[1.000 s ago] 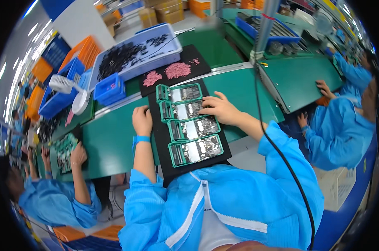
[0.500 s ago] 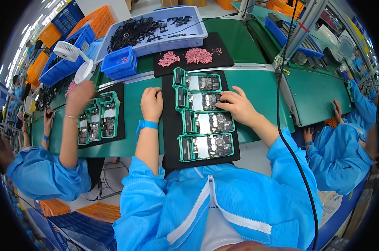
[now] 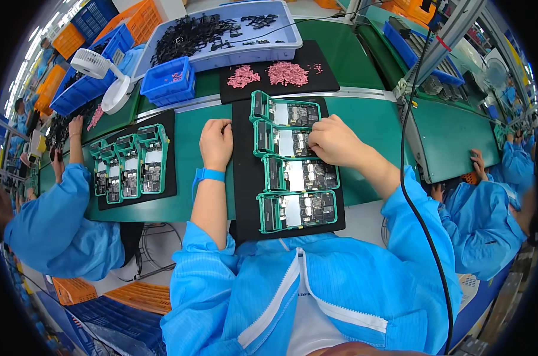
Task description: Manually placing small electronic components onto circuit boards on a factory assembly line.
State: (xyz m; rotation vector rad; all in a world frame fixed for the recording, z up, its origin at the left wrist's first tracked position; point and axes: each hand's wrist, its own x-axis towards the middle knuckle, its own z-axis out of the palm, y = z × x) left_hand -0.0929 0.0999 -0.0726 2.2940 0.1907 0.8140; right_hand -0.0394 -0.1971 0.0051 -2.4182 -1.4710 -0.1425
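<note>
Several opened, phone-like devices with bare circuit boards sit in green frames, stacked in a column on a black mat (image 3: pixel 245 207). My right hand (image 3: pixel 335 141) is over the right end of the second device from the far end (image 3: pixel 287 141). Its thumb and fingers are pinched together at the board; whatever is between them is hidden. Left of the mat, my left hand (image 3: pixel 216 142) rests on the green tabletop with fingers curled in, its palm out of sight. Nearest me is another device in a green frame (image 3: pixel 297 212).
Pink small pieces (image 3: pixel 287 74) lie in piles on a dark mat beyond. Behind are a small blue bin (image 3: pixel 169 83) and a large tub (image 3: pixel 254 57) of black parts. A black cable (image 3: pixel 404 160) hangs at the right. A co-worker's framed devices (image 3: pixel 153 160) lie left.
My right hand has turned and drawn its fingers together at the second device. My left hand stays put. At the left, the co-worker's arm has pulled back, uncovering their devices.
</note>
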